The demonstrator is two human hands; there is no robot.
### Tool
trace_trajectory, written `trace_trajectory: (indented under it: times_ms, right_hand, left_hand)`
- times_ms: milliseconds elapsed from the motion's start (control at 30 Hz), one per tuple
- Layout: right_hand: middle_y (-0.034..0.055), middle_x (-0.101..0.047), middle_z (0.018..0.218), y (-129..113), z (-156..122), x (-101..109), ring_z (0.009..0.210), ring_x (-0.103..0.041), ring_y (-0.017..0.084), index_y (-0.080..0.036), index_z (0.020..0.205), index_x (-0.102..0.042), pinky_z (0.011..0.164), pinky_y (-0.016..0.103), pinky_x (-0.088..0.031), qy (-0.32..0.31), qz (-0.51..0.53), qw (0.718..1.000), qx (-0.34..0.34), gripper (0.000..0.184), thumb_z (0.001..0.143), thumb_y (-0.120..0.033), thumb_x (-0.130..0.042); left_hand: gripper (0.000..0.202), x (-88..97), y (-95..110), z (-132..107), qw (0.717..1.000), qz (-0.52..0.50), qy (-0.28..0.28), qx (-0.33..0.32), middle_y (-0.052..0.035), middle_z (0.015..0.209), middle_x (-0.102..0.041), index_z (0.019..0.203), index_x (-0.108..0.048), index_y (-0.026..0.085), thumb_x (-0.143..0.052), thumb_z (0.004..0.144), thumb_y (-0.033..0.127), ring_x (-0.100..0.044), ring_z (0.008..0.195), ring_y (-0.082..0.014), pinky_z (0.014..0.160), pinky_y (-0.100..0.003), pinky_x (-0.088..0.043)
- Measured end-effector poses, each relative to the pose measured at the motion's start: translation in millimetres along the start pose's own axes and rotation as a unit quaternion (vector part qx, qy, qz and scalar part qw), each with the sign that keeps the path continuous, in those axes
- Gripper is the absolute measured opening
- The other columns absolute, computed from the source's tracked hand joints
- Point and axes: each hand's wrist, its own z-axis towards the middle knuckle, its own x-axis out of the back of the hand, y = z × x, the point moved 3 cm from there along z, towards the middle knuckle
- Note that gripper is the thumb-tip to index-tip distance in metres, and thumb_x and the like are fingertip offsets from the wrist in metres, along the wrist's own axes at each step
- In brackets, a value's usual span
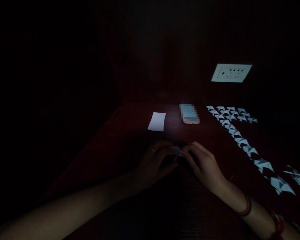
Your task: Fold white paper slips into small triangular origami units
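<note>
Between my two hands is a small piece of folded white paper (176, 151), its exact shape hard to make out in the dim light. My left hand (157, 158), with a ring on one finger, grips the paper's left side. On its right side, the fingertips of my right hand (202, 161) pinch the paper's edge. Beyond the hands, a stack of white paper sheets (157, 121) lies on the dark red table (115, 133). Rows of folded paper figures (236, 131) stretch along the table's right side.
A phone (189, 113) with a lit, blurred screen lies behind my hands, right of the sheets. On the dark back wall is a white power socket (231, 73). More folded paper pieces (298, 176) lie at the far right edge. Deep shadow covers the left.
</note>
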Motion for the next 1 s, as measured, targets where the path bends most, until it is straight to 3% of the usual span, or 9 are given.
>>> trace_trajectory:
  times_ms: [100,167,300,500,667,833,900,1000]
  right_hand:
    - [0.0032,-0.05,0.074,-2.4,-1.1,-1.9,0.068,-0.049,0.012,-0.017,0.079,-0.052,0.062,0.023,-0.041,-0.008,0.001,1.0,0.008,0.011,0.082,-0.014,-0.041]
    - [0.0034,-0.05,0.074,-3.6,-1.3,-2.9,0.068,-0.049,0.013,-0.017,0.079,-0.051,0.061,0.024,-0.042,-0.013,0.001,1.0,0.013,0.011,0.082,-0.014,-0.041]
    - [0.005,-0.051,0.079,-4.2,-0.4,-3.9,0.073,-0.05,0.014,-0.017,0.081,-0.052,0.065,0.026,-0.043,-0.015,0.004,1.0,0.022,0.01,0.08,-0.014,-0.042]
    - [0.0045,-0.058,0.082,-2.5,1.2,-2.6,0.078,-0.052,0.016,-0.018,0.088,-0.054,0.07,0.028,-0.042,-0.02,0.029,0.999,0.017,0.012,0.08,-0.015,-0.047]
    - [0.0013,-0.06,0.073,7.4,1.8,-4.6,0.067,-0.054,0.013,-0.018,0.084,-0.06,0.061,0.024,-0.043,-0.044,0.092,0.993,-0.056,0.012,0.078,-0.021,-0.051]
    - [-0.0005,-0.06,0.064,23.9,1.0,-14.6,0.058,-0.055,0.011,-0.016,0.086,-0.06,0.053,0.022,-0.043,-0.083,0.175,0.969,-0.155,0.017,0.077,-0.026,-0.049]
    - [-0.0018,-0.059,0.061,28.3,0.6,-16.0,0.056,-0.055,0.011,-0.015,0.093,-0.057,0.054,0.022,-0.043,-0.079,0.174,0.968,-0.162,0.02,0.076,-0.023,-0.051]
    - [-0.0015,-0.06,0.063,29.7,0.6,-15.0,0.058,-0.056,0.011,-0.017,0.095,-0.058,0.057,0.023,-0.043,-0.083,0.135,0.975,-0.154,0.021,0.076,-0.019,-0.05]
  left_hand:
    - [0.035,0.4,-2.5,2.2,0.999,0.035,-0.012,0.017,-0.0067,0.106,-0.048,0.102,-0.045,0.017,-0.06,0.073,0.028,-0.044,0.101,-0.0202,0.085,-0.037,-0.04]
    - [0.03,-1.2,-3.3,2.7,0.999,0.043,-0.028,0.015,-0.0051,0.101,-0.053,0.101,-0.046,0.017,-0.057,0.075,0.025,-0.048,0.097,-0.0188,0.084,-0.037,-0.039]
    - [0.014,-4.7,-3.1,1.4,0.998,0.035,-0.044,0.006,-0.0015,0.089,-0.057,0.094,-0.049,0.018,-0.048,0.08,0.017,-0.053,0.084,-0.0138,0.08,-0.031,-0.04]
    - [0.013,-5.9,-4.4,-0.6,0.998,-0.025,-0.049,0.026,0.0001,0.089,-0.057,0.093,-0.049,0.018,-0.047,0.081,0.013,-0.053,0.082,-0.0104,0.075,-0.022,-0.043]
    - [0.011,-6.4,-6.8,2.0,0.991,-0.079,-0.065,0.083,0.0019,0.084,-0.056,0.088,-0.05,0.018,-0.049,0.079,0.012,-0.054,0.077,-0.0091,0.071,-0.021,-0.043]
    - [0.012,-10.0,-12.3,4.4,0.976,-0.127,-0.089,0.155,0.002,0.083,-0.055,0.089,-0.049,0.018,-0.049,0.079,0.012,-0.054,0.074,-0.0086,0.067,-0.02,-0.044]
    - [0.011,-9.8,-12.8,4.8,0.978,-0.122,-0.083,0.148,0.0011,0.085,-0.054,0.09,-0.049,0.017,-0.049,0.08,0.013,-0.054,0.075,-0.0089,0.068,-0.021,-0.045]
    - [0.011,-7.9,-8.9,4.3,0.991,-0.069,-0.075,0.083,-0.0018,0.091,-0.053,0.093,-0.049,0.016,-0.048,0.082,0.018,-0.051,0.083,-0.0115,0.074,-0.025,-0.043]
